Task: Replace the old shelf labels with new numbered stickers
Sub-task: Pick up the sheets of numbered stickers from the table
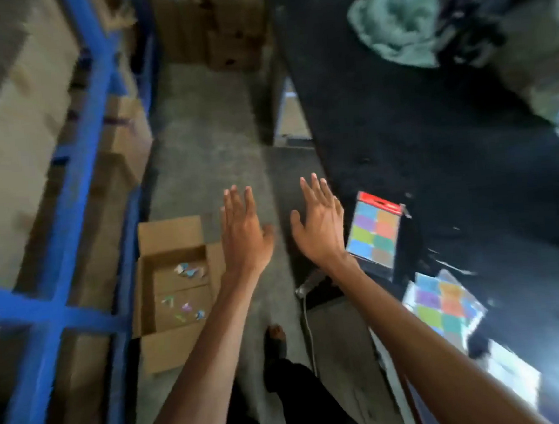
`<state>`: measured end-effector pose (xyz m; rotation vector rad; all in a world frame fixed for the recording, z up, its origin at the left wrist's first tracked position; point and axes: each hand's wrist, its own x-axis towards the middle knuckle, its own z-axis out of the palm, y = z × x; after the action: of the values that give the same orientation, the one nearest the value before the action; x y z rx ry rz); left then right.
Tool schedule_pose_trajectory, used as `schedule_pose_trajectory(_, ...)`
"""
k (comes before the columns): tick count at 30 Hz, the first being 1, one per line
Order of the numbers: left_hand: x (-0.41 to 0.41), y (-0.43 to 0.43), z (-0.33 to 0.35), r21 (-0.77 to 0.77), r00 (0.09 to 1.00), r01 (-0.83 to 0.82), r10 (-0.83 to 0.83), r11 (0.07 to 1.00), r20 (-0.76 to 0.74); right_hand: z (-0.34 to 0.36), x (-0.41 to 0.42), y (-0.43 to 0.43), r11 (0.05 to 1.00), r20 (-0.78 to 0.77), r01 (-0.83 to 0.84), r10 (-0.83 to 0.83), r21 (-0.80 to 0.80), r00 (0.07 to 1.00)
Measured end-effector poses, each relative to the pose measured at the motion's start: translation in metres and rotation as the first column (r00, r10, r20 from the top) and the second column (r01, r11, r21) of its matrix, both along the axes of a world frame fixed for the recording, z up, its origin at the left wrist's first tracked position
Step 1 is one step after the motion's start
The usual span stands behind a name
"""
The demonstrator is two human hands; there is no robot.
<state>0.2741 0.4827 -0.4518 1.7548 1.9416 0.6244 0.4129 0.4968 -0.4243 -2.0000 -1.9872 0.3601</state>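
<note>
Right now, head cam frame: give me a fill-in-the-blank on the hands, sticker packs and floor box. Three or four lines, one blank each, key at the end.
1. Both hands, left hand and right hand, are open and hold ____.
2. The two sticker packs lie on the ____ table.
3. The open cardboard box with torn label scraps stands on the ____.
4. The shelf frame is painted ____.

Missing words: nothing; black; floor; blue

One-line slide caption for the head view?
Both hands, left and right, open and empty between blue rack and sticker packs; scrap box below.
</note>
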Motion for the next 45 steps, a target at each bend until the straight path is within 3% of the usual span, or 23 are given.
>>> schedule_pose_trajectory(4,0.061,0.004,0.024,0.041,0.992,0.129,-0.129,0.991,0.013,0.028,0.079,-0.027,0.978,-0.05,0.207,-0.205,0.03,0.977)
schedule_pose_trajectory(7,0.132,0.0,0.035,0.037,0.963,0.26,-0.262,0.965,0.059,0.034,0.159,-0.057,0.91,-0.093,0.412,-0.407,0.049,0.909)
schedule_pose_trajectory(11,0.211,-0.015,0.027,-0.059,0.927,0.371,-0.366,0.927,0.081,0.018,0.238,-0.1,0.806,-0.151,0.591,-0.586,-0.014,0.796)
schedule_pose_trajectory(16,0.292,-0.048,0.001,-0.235,0.913,0.403,-0.37,0.885,0.173,-0.023,0.305,-0.141,0.688,-0.19,0.711,-0.725,-0.147,0.662)
schedule_pose_trajectory(22,0.35,-0.074,-0.052,-0.399,0.905,0.414,-0.324,0.818,0.275,-0.081,0.347,-0.165,0.6,-0.182,0.729,-0.798,-0.331,0.574)
schedule_pose_trajectory(31,0.396,-0.081,-0.104,-0.515,0.962,0.266,-0.186,0.815,0.201,-0.144,0.379,-0.164,0.527,-0.151,0.709,-0.838,-0.468,0.524)
schedule_pose_trajectory(36,0.409,-0.079,-0.107,-0.553,0.981,0.163,-0.074,0.817,0.18,-0.158,0.381,-0.156,0.495,-0.137,0.73,-0.859,-0.471,0.493)
schedule_pose_trajectory(45,0.412,-0.064,-0.119,-0.637,0.958,0.061,0.135,0.768,0.254,-0.163,0.39,-0.146,0.399,-0.324,0.81,-0.905,-0.429,0.275)
